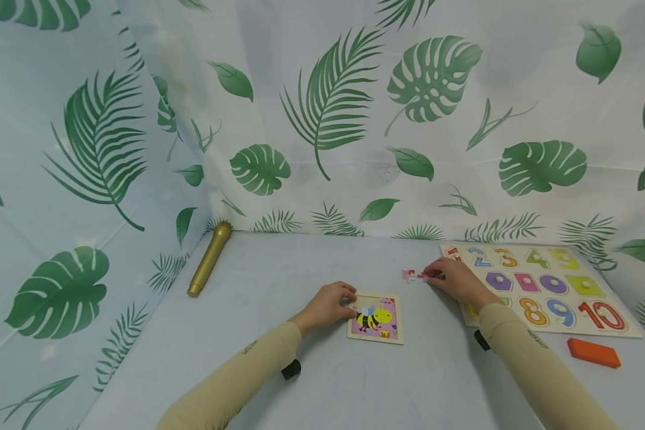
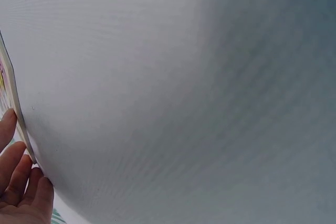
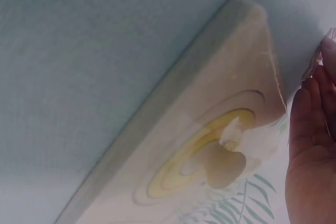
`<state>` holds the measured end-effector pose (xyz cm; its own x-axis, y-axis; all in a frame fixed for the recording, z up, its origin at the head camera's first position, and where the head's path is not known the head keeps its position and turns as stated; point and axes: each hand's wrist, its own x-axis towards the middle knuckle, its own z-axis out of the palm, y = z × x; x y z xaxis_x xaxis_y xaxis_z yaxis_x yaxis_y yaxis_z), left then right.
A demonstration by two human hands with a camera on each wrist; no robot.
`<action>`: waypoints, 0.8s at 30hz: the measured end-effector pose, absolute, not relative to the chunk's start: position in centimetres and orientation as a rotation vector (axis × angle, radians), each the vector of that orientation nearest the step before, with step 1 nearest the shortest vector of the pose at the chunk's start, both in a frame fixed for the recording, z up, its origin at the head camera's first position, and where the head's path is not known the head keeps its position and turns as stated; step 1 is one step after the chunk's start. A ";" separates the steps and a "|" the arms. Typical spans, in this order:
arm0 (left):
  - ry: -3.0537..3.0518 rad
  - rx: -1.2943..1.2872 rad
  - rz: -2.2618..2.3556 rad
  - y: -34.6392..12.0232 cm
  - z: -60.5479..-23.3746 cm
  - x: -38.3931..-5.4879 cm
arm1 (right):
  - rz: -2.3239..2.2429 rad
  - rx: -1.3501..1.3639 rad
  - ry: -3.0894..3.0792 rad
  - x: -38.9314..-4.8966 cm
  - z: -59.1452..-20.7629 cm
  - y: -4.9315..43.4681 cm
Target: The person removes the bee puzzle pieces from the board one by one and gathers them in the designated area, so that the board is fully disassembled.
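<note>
A small square bee jigsaw puzzle (image 1: pixel 375 319) in a pale wooden frame lies on the table. Its top-left part shows bare wood. My left hand (image 1: pixel 329 303) holds the frame at its left edge, thumb and fingers on the upper left corner; the left wrist view shows the fingers (image 2: pixel 20 182) against the frame's edge (image 2: pixel 18 114). Farther back on the right, my right hand (image 1: pixel 454 279) pinches a small pink jigsaw piece (image 1: pixel 424 276), partly hidden by the fingertips. Another pink and white jigsaw piece (image 1: pixel 408 275) lies just left of it.
A number-and-shape peg board (image 1: pixel 521 292) lies at the right, partly under my right forearm. An orange-red block (image 1: pixel 593 352) sits in front of it. At the back left lies a gold microphone-shaped stick (image 1: pixel 209 260). Leaf-patterned cloth (image 1: pixel 322 203) walls the back and left.
</note>
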<state>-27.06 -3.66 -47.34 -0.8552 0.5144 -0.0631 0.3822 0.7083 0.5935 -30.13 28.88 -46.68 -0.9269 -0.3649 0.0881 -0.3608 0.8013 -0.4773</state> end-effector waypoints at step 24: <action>2.691 0.714 0.868 -3.7 -47.5 -27.1 | -0.795 -0.603 2.969 -30.1 -46.7 29.0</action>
